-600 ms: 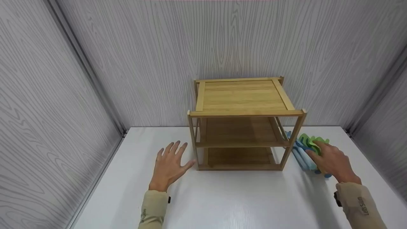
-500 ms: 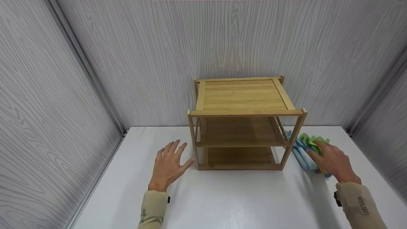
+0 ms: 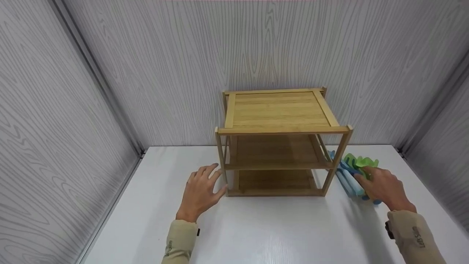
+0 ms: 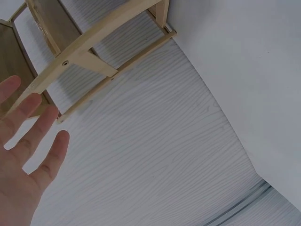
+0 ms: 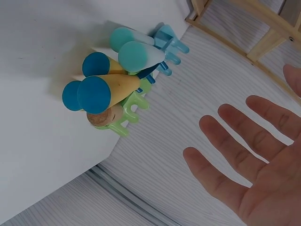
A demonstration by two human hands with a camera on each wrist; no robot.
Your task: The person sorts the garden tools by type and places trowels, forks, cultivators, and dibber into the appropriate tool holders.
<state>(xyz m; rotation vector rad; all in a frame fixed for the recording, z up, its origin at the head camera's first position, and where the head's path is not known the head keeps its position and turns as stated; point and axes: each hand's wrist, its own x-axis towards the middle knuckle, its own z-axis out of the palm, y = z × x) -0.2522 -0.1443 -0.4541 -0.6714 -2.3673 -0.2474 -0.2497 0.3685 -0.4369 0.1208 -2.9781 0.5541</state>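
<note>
A three-tier wooden shelf rack [image 3: 282, 110] stands upright on the white table. My left hand [image 3: 198, 192] hovers at its left front post, fingers spread and slightly bent, holding nothing; whether a fingertip touches the post I cannot tell. The left wrist view shows that hand [image 4: 28, 160] with the rack's side frame [image 4: 89, 47] beyond it. My right hand [image 3: 384, 187] is over a pile of utensils [image 3: 351, 179] with blue and green pronged heads. In the right wrist view, the extended right-hand fingers [image 5: 235, 146] are apart from the pile's blue-ended handles [image 5: 94, 94].
Grey wood-grain panels enclose the table, with a back wall [image 3: 183, 73] close behind the rack. White tabletop [image 3: 256, 227] lies in front of the rack. The utensils lie close to the rack's right side.
My left hand has shifted right towards the rack's left front post, its fingers bending a little more. The right hand stays nearly where it was; rack and utensils have not moved.
</note>
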